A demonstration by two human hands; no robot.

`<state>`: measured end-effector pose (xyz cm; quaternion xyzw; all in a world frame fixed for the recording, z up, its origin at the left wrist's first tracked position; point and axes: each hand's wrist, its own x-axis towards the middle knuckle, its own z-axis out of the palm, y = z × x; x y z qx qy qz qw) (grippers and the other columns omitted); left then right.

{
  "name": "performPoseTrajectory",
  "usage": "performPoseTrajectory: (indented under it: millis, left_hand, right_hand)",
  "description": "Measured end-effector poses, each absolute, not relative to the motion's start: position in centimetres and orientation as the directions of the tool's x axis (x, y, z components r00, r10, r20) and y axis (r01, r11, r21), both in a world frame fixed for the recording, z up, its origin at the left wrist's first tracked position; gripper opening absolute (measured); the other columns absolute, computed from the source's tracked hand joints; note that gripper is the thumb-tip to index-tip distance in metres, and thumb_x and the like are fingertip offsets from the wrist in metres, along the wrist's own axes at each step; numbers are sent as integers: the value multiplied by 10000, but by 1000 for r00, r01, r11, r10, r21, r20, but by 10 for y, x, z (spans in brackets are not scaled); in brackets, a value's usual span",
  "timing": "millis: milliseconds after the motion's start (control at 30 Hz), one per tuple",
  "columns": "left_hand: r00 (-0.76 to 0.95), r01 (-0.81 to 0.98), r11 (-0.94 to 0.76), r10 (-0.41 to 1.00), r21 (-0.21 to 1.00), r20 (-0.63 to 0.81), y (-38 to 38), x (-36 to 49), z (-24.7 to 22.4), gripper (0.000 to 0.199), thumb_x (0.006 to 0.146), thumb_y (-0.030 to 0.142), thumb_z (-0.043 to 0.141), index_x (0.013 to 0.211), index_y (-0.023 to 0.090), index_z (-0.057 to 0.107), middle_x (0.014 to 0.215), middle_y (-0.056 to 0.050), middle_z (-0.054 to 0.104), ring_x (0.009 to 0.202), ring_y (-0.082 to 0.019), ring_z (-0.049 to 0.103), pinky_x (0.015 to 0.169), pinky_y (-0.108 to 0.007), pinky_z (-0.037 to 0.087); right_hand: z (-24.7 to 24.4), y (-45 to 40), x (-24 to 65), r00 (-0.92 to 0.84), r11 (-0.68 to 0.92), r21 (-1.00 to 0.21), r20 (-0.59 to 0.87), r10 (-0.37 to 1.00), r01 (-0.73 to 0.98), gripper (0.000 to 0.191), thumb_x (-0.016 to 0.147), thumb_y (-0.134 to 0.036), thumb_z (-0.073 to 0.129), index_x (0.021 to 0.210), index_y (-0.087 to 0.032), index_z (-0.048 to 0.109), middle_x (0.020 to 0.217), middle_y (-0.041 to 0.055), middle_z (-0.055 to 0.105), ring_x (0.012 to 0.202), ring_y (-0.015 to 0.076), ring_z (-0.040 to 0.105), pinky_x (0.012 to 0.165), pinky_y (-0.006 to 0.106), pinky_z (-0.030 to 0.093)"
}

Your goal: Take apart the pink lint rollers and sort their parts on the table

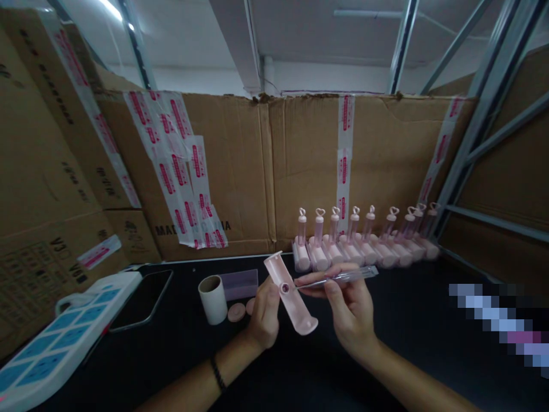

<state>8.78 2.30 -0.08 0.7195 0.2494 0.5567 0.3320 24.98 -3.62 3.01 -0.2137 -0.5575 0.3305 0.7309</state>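
Bare forearms [412,372] are stretched over a black tabletop [309,380], a dark bracelet [218,375] worn at the left wrist. One pink trough-shaped part [297,309] is gripped upright at a tilt by the left hand [265,315], between both hands; a slender clear-handled tool [354,274] is pinched by the right hand [354,317], its tip pointed toward the part's round hole, though contact cannot be told. A white power strip [55,335] and a phone [141,300] are seen at left, a cardboard tube [213,306] and pink discs [237,312] nearer center. Heart-topped pink pieces [319,257] are lined up behind, backed by taped cardboard [300,171].
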Motion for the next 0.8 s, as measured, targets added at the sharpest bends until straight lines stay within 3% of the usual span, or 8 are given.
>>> performPoseTrajectory:
  millis: [100, 233, 433, 633, 800]
  left_hand:
    - [325, -54, -697, 664, 715, 673, 17, 90, 4, 538, 1041, 583, 310, 1113, 205, 686, 1092, -123, 715, 1031, -298, 650, 945, -443, 510]
    - [320, -64, -708, 653, 704, 686, 13, 93, 4, 527, 1053, 549, 308, 1168, 211, 696, 1126, -116, 736, 1107, -307, 654, 1024, -464, 495]
    - [320, -112, -716, 630, 689, 708, 14, 93, 7, 542, 1051, 560, 305, 1156, 207, 703, 1152, -114, 737, 1098, -301, 669, 1019, -448, 504]
    - [321, -92, -708, 644, 700, 694, 12, 94, 6, 560, 1040, 580, 331, 1131, 177, 709, 1121, -127, 738, 1069, -303, 670, 1002, -432, 499]
    - [321, -75, -721, 637, 689, 701, 11, 93, 8, 567, 1041, 588, 315, 1072, 168, 695, 1008, -115, 723, 925, -270, 659, 898, -400, 512]
  right_hand:
    - [30, -38, 250, 157, 694, -682, 678, 718, -231, 87, 1030, -296, 537, 1098, -296, 483, 1041, 48, 772, 955, 239, 774, 786, 421, 684]
    - [30, -38, 252, 137, 687, -690, 676, 724, -229, 78, 1038, -319, 520, 1090, -292, 469, 1048, 50, 764, 994, 244, 767, 808, 435, 684]
    - [28, -39, 254, 101, 687, -665, 693, 714, -294, 73, 1053, -327, 495, 1090, -274, 462, 1020, 44, 759, 992, 216, 765, 817, 417, 678]
    - [28, -40, 258, 120, 673, -702, 666, 736, -232, 85, 1040, -361, 512, 1073, -287, 486, 981, 34, 742, 987, 223, 756, 782, 415, 682]
    - [33, -38, 264, 143, 718, -673, 704, 695, -177, 104, 1006, -351, 584, 1042, -260, 550, 1054, 51, 699, 983, 208, 736, 785, 389, 677]
